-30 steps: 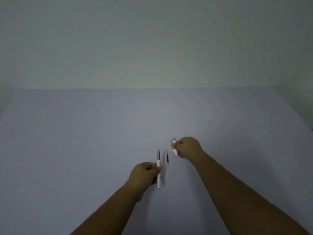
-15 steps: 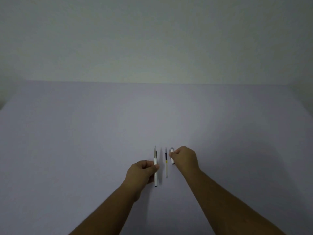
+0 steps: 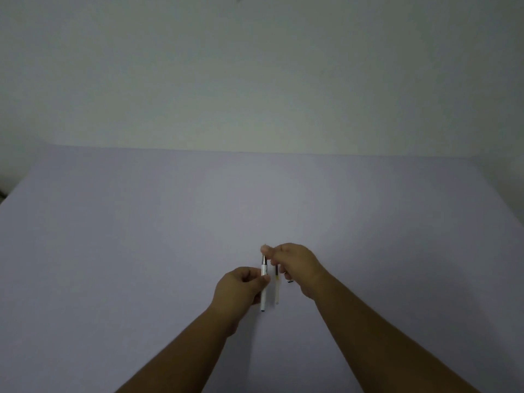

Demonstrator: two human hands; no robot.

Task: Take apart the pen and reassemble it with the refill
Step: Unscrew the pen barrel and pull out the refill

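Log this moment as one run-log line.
left hand: holds pen body | right hand: pinches pen's tip end | refill: on table, beside pen | pen cap: under right hand

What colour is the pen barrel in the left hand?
White, with a grey metallic tip section; head view shows the pen barrel.

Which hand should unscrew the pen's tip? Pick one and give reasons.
Right. The right hand already has its fingertips pinched at the tip end of the pen, while the left hand grips the barrel mid-length, probably steadying it.
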